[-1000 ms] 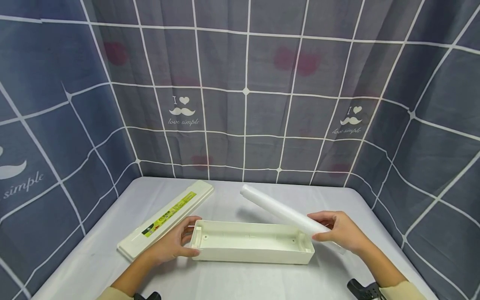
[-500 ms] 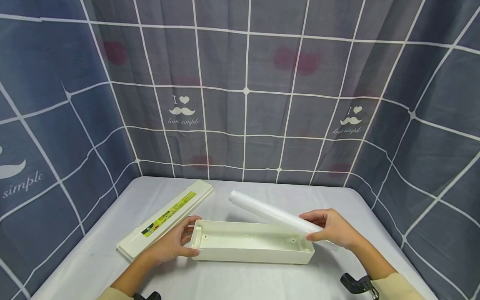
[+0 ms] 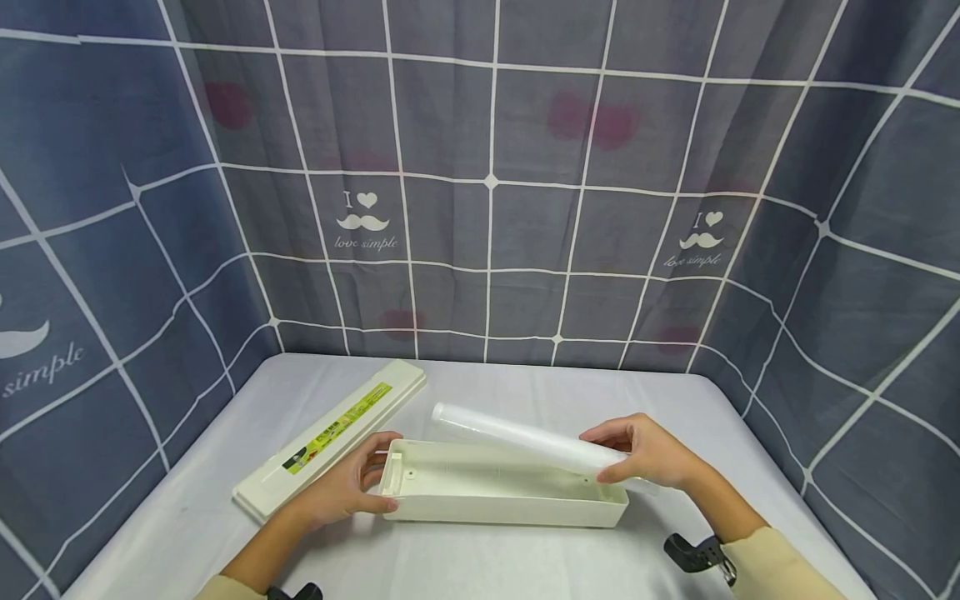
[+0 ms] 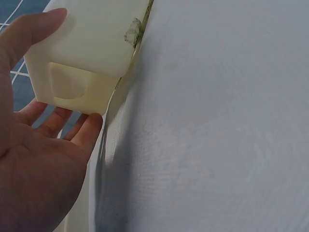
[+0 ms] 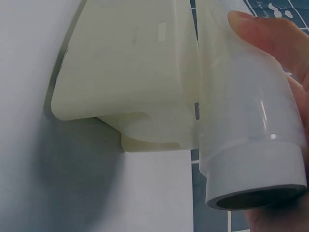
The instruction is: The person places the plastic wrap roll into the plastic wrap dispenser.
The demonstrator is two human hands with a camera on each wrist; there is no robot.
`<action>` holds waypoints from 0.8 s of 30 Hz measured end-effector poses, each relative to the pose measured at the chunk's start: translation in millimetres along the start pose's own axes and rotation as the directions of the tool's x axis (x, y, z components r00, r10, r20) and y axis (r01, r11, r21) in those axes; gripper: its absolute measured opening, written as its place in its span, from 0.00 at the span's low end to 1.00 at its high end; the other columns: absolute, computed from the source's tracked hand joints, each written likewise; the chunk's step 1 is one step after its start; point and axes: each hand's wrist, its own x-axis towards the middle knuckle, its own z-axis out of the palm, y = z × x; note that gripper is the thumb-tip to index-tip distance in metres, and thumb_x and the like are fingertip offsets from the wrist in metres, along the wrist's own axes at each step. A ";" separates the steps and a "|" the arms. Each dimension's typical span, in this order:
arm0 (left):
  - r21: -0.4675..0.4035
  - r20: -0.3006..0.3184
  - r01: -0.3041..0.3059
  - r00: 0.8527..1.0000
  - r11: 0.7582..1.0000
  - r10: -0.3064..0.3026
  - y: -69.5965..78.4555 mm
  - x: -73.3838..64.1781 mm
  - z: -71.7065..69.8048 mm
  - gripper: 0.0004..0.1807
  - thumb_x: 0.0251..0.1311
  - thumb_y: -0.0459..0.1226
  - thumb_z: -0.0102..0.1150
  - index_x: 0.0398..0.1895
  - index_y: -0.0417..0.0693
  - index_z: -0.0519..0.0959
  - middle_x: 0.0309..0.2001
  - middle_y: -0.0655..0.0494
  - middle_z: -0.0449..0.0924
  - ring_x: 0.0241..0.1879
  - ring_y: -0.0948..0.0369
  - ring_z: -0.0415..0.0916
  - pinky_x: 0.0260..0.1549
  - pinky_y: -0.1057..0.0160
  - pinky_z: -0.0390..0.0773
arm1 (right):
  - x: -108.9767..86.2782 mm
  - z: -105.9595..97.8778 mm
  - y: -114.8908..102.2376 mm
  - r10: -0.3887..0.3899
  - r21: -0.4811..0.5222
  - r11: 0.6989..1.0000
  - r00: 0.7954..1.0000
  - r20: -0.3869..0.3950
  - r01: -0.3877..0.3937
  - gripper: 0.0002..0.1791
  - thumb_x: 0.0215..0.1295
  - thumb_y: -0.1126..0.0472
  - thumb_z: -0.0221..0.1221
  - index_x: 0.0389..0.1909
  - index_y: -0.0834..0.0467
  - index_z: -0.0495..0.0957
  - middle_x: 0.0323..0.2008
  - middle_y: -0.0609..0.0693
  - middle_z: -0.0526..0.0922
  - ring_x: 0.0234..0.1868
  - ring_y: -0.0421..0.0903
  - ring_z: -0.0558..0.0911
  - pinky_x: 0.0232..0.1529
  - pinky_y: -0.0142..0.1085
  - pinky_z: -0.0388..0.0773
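Observation:
A roll of cling film, clear film round a white tube, slants above the back of an open cream-coloured box in the head view. My right hand grips the roll near its right end. In the right wrist view the hollow tube end of the roll sticks out below my thumb, beside the end of the box. My left hand holds the box's left end, thumb at the front and fingers behind. The left wrist view shows those fingers against the box's end wall.
A long cream lid with a yellow-green label lies slantwise on the white-covered table, behind my left forearm. Grey-blue checked curtains enclose the back and both sides of the table.
My right hand has moved left with the roll, whose far end has come down and nearer, levelling out over the box. My left hand and the box have stayed in place.

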 end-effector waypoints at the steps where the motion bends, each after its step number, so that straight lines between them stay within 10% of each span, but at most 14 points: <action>1: 0.001 0.000 -0.002 1.000 1.000 0.002 -0.2 0.0 -0.1 0.55 0.48 0.26 0.76 0.76 0.33 0.51 0.71 0.31 0.59 0.72 0.34 0.59 0.61 0.76 0.74 | 1.2 0.3 0.1 -0.005 -0.002 1.000 1.000 0.007 0.005 0.30 0.49 0.64 0.78 0.55 0.65 0.83 0.51 0.60 0.88 0.47 0.39 0.87 0.50 0.28 0.83; 24: 0.014 0.014 -0.077 0.997 0.997 0.077 -0.7 -1.3 0.4 0.51 0.50 0.25 0.75 0.74 0.33 0.54 0.68 0.30 0.61 0.67 0.57 0.70 0.62 0.73 0.74 | 21.7 10.4 -10.5 -0.027 0.002 1.000 0.991 0.131 0.027 0.26 0.49 0.63 0.78 0.53 0.59 0.86 0.48 0.55 0.90 0.48 0.43 0.89 0.51 0.31 0.84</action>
